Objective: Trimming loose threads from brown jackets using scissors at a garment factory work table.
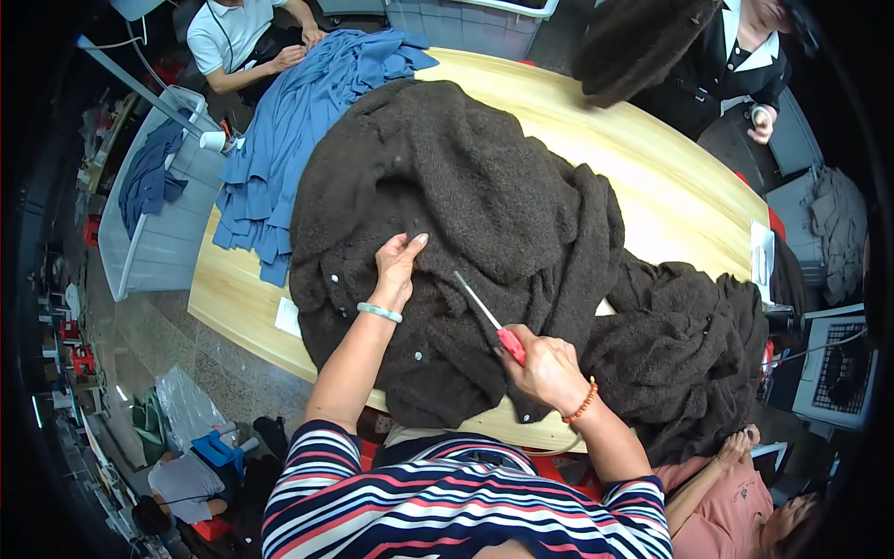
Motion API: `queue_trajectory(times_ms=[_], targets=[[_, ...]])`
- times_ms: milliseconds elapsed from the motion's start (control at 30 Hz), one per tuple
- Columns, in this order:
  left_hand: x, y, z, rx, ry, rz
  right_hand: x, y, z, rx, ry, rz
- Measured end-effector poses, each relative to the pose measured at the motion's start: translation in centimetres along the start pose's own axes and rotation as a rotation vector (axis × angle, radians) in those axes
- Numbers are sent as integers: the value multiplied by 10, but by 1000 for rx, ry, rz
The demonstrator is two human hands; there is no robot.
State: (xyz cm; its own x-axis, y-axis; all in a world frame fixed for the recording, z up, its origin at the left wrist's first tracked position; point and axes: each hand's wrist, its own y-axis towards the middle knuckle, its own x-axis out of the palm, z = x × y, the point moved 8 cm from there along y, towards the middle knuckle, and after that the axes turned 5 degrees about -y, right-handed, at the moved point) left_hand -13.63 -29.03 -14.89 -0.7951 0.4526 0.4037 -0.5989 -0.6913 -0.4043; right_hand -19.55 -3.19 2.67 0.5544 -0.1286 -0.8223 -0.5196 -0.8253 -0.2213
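A large dark brown fleecy garment (466,186) lies bunched over the table in front of me, with small shiny round fasteners (417,355) on it. My left hand (396,272) is closed on a fold near its middle, thumb pointing up; the pinched cloth is partly hidden by the fingers. In my right hand (548,369) is a pair of scissors with a pinkish-red handle (509,345). Its slim metal blades (477,298) point up and left, toward the cloth by my left hand, and look closed together.
Blue garments (317,112) are heaped at the table's far left. More dark brown cloth (670,345) hangs off the right side. A grey bin (158,224) stands left of the wooden table (689,186). People sit at the far left and lower right; another at far right holds brown cloth (643,47).
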Motion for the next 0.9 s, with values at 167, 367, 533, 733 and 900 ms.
queue_trajectory(times_ms=[167,367,533,733,900], targets=[[13,-3,-5,48,-76,-175,10,55,-13,0,-117,-12],[4,-7,10,36,-80,-98,19,64,-22,-99,-168,-121],[-7,-54,48,192,899,-297,24,25,-14,-107,-44,-211],[4,-57,198,985,1120,65,18,25,-1,37,22,-93],[63,-61,333,1181,858,78,-50,70,-59,-12,30,96]])
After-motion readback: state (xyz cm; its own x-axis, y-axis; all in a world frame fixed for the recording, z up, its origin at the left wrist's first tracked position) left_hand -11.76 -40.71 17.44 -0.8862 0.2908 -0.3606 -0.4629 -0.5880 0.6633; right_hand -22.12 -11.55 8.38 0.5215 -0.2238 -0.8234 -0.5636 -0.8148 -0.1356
